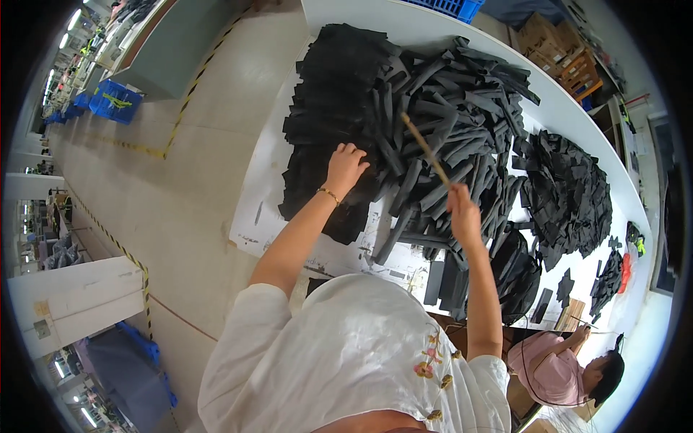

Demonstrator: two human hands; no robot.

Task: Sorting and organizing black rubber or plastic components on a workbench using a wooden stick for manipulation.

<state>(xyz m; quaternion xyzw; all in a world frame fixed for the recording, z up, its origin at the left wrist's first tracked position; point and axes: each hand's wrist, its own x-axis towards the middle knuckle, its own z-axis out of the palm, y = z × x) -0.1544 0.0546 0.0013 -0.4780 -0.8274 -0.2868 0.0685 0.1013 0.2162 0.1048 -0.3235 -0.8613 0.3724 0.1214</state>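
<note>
Nearest is the person's white blouse (354,353), with flowers stitched on its right side. Near right, a co-worker (545,368) in pink sits at the table (254,189), hands raised. A little farther, a black bag (517,270) lies at the table's near edge, right of the right forearm.

The right hand (464,216) is closed round a thin stick (426,150), which slants up and away to the left, its far end over the pile (451,108) of loose dark strips. The left hand (348,170), a bracelet (330,195) at its wrist, rests with bent fingers on the flat layer (336,86) of black strips; whether it pinches one I cannot tell. That layer lies on the table's left part, the pile touching it on the right. Right of the pile is a heap (567,195) of short black pieces.

Beyond the table, stacked boxes (545,47) stand far right, and a blue crate (115,101) sits on the floor (238,79) far left
</note>
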